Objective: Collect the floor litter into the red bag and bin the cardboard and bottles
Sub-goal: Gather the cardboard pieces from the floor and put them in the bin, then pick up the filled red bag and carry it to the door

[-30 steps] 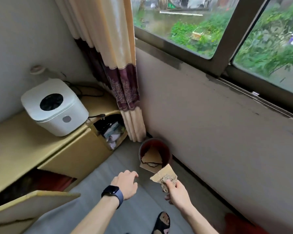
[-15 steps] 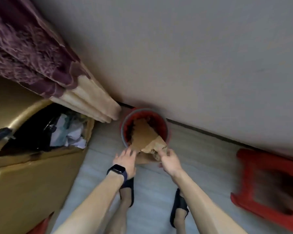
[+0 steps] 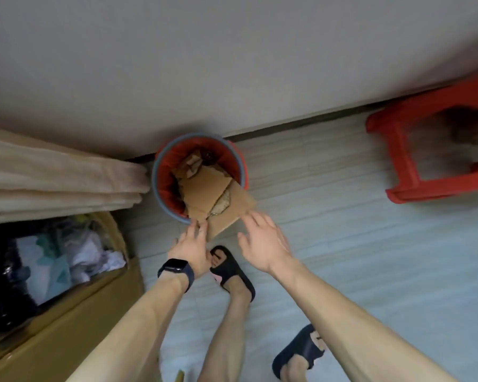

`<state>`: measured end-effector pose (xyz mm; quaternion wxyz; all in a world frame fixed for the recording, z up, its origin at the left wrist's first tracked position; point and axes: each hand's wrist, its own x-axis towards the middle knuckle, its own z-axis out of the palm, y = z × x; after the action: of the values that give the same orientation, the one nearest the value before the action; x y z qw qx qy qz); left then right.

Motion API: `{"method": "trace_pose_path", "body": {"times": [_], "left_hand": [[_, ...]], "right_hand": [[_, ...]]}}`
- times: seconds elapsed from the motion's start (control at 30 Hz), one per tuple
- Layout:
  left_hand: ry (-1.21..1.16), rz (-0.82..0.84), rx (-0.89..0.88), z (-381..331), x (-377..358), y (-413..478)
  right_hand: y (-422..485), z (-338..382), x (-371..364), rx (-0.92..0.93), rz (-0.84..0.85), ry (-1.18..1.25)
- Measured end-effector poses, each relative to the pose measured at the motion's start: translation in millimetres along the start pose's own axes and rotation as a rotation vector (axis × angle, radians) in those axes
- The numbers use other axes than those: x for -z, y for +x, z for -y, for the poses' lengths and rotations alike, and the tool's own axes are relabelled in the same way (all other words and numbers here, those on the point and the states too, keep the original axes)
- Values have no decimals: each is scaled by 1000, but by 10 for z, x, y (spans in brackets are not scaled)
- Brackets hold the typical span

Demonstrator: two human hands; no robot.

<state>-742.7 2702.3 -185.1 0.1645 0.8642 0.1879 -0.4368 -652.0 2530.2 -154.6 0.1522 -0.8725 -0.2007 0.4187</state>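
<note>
Two hands are meeting at the near rim of a grey bin (image 3: 155, 188) that is standing on the floor (image 3: 356, 244) against the wall (image 3: 232, 64). The red bag (image 3: 167, 172) is lining the bin and folding over its rim on the right. Several pieces of cardboard (image 3: 202, 188) are sitting in the bag. The largest sheet is leaning out over the near rim, with its lower corner hanging outside the bin toward the person.

The left hand (image 3: 191, 245), wearing a dark watch (image 3: 175, 268) on the wrist, is laying straight fingers against the lower edge of that sheet. Its grip is flat and is closing round nothing. The right hand (image 3: 262, 241) is hovering just beside the sheet's right corner with its fingers spread. Its grip is fully open and is holding nothing, and it is hard to tell whether the fingertips are touching the cardboard.

Something small and dark is lying at the far side of the bag, too blurred to name. A beige curtain (image 3: 61, 186) is hanging just left of the bin. Below it, a tan cabinet (image 3: 80, 312) is holding crumpled paper (image 3: 94, 255). A red stool (image 3: 395, 161) is standing well to the right by the wall. Black sandals (image 3: 233, 271) are showing on both feet.
</note>
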Motion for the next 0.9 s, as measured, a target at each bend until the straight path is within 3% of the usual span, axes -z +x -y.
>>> {"method": "trace_pose_path", "body": {"times": [0.33, 0.53, 0.7, 0.9], "left_hand": [[391, 28, -272, -1142, -30, -1016], [515, 47, -511, -2425, -927, -2197], [689, 127, -708, -3106, -1748, -3072], [903, 221, -819, -3669, -2551, -3659]], "right_hand": [[-2625, -1117, -235, -351, -457, 209], [-4692, -1656, -1126, -667, -701, 444], [-5848, -1869, -2011, -927, -771, 703], [-6547, -2009, -2852, -1160, -791, 896]]}}
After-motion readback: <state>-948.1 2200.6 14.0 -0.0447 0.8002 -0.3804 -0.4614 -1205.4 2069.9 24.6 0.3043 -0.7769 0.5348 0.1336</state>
